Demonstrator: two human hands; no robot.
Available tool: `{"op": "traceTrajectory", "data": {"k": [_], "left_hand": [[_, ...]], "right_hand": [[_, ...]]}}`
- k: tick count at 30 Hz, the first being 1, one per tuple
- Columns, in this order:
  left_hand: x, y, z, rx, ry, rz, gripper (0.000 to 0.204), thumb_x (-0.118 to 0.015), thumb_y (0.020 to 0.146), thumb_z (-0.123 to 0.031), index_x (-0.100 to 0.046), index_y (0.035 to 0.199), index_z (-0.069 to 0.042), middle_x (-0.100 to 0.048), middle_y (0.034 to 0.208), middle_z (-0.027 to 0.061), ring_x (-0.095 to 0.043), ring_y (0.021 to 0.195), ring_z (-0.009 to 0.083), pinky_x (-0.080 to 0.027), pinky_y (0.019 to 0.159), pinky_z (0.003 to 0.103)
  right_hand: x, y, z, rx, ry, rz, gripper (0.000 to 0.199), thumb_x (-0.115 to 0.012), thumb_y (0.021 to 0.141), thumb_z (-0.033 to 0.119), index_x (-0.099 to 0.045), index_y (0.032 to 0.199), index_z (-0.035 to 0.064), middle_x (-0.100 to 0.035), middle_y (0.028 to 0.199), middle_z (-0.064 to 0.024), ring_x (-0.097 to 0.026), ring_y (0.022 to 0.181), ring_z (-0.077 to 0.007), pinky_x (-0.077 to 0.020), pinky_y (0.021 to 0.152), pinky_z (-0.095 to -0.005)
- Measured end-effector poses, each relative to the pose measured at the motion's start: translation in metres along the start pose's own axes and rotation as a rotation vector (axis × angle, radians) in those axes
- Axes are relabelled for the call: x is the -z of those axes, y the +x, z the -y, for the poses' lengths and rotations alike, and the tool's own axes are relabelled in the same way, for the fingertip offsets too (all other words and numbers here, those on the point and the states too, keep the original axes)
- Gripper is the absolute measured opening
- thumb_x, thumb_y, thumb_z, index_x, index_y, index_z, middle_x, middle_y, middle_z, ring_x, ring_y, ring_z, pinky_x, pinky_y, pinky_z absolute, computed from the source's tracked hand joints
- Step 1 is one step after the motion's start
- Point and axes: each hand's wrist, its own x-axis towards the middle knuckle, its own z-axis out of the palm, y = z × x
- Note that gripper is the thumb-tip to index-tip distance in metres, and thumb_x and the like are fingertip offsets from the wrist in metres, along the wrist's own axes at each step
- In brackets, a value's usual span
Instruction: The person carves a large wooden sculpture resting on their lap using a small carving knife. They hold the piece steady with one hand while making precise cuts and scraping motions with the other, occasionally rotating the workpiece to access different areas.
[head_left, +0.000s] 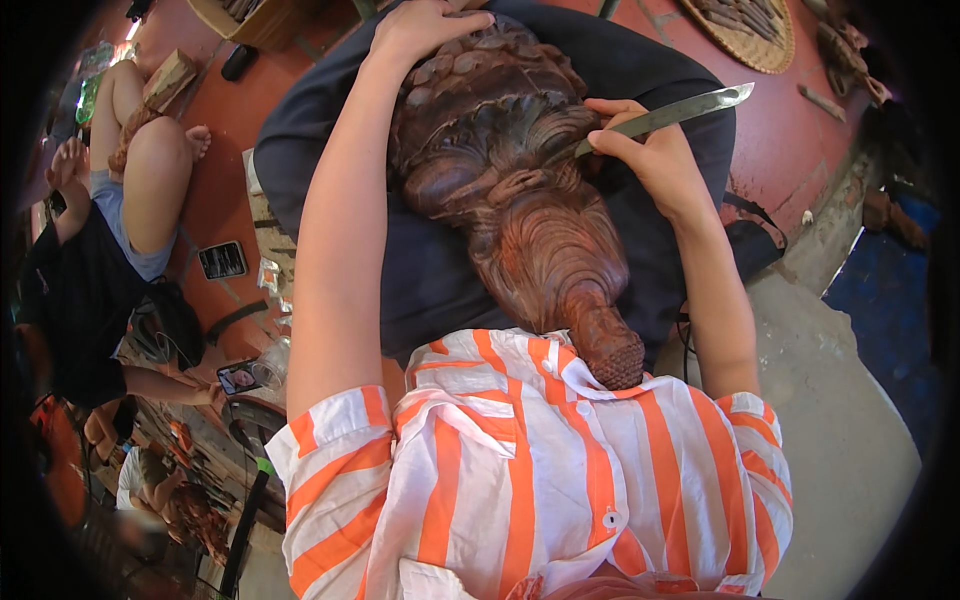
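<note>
So, dark brown carving [545,195] lying across the lap on black cloth [670,75], its narrow knobbly end right up against the striped shirt [530,470]. Left hand [425,35] is on the wide far end, one digit stretched over the wood; the frame edge cuts off the rest, so I can't tell how far those fingers curl. Right hand [650,155] has its thumb and fingers closed around a knife [690,110], narrow end down at the carving's right side, wide end sticking out up and right. Writing-wise it's slim pickings: there's a phone [222,260] on the red tiles [225,130] with a lit screen (way too small to read), and a green label [87,100] on a bottle at far left, too blurred for me. Someone in a black top [85,300] sits nearby holding a second phone [243,377]. Round basket [786,50] of sticks at upper right.
</note>
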Motion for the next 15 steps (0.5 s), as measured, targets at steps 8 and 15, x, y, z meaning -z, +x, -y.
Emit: {"op": "traceTrajectory", "data": {"k": [8,15], "left_hand": [[-0.003,-0.001,0.005,-0.022,-0.025,-0.048,0.067,-0.060,0.072,-0.071,-0.067,0.074,-0.004,-0.059,0.063,0.0087,-0.058,0.063,0.0225,-0.045,0.066,0.035],[-0.001,-0.002,0.001,-0.032,-0.028,-0.049,0.068,-0.060,0.072,-0.072,-0.066,0.072,-0.004,-0.059,0.063,0.0087,-0.058,0.062,0.0228,-0.045,0.066,0.035]], "right_hand": [[-0.010,0.001,-0.004,0.060,-0.012,-0.056,0.020,-0.072,0.075,0.012,-0.065,0.081,-0.0057,-0.064,0.102,-0.0137,-0.060,0.089,-0.0175,-0.0458,0.081,-0.0301],[-0.021,-0.010,0.003,0.007,-0.113,-0.061,0.023,-0.074,0.076,0.016,-0.066,0.085,-0.0034,-0.060,0.109,-0.0150,-0.061,0.091,-0.0157,-0.0465,0.080,-0.0282]]}}
